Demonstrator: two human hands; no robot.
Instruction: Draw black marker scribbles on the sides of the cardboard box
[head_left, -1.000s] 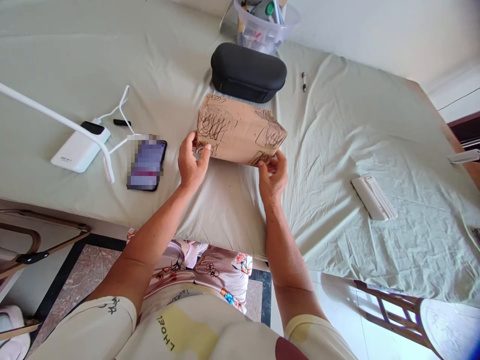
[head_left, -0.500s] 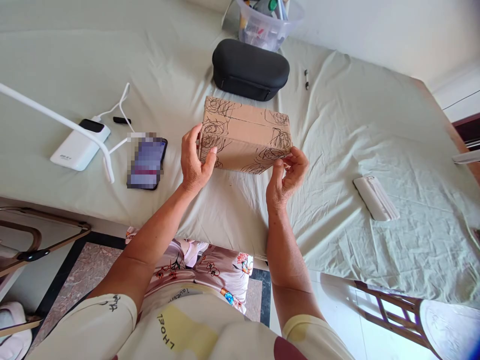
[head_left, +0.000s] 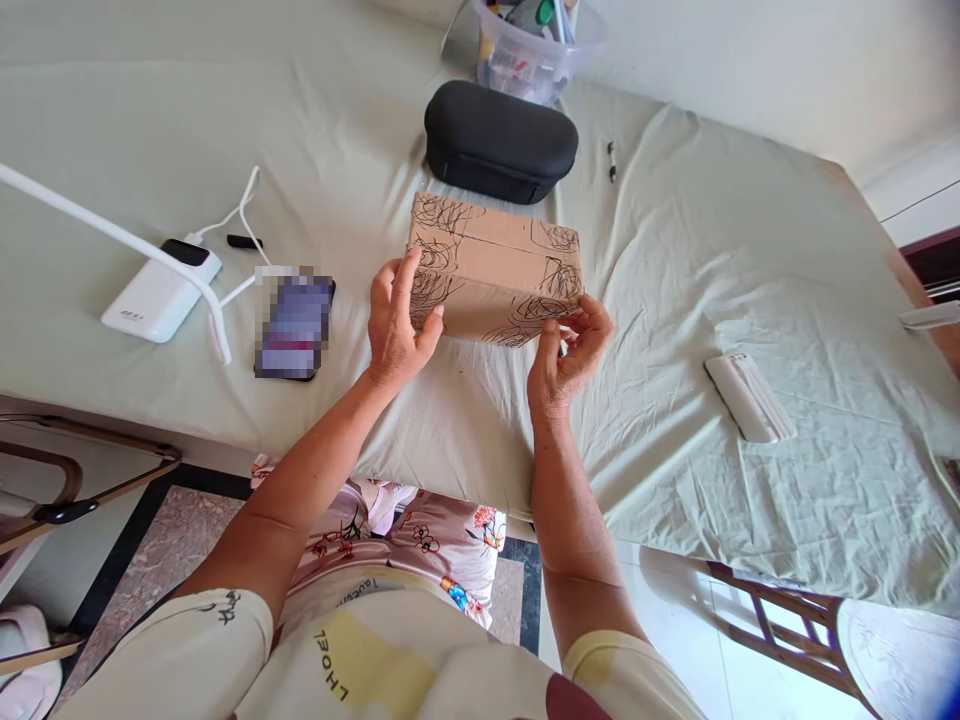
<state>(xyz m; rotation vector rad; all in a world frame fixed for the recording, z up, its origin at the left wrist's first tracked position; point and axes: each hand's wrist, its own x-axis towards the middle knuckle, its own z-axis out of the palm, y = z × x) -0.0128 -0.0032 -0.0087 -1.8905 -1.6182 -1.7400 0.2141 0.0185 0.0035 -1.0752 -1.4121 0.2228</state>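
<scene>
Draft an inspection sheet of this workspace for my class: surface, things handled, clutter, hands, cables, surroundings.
Surface: pale-green cloth, wrinkled most at right.
Things handled: brown cardboard box with black scribbles.
Clutter: black oblong case beyond the box; translucent plastic tub, filled with mixed items; white rectangular power bank; dark rectangular phone; small black-and-white stick; white rectangular packet at right.
Hands: left hand at the box's left end; right hand holding its near right corner.
Cables: thin white cable from the power bank, looping towards the phone; far end unclear.
Surroundings: brown folding frame at left; brown-framed pale seat at right; white wall behind.
</scene>
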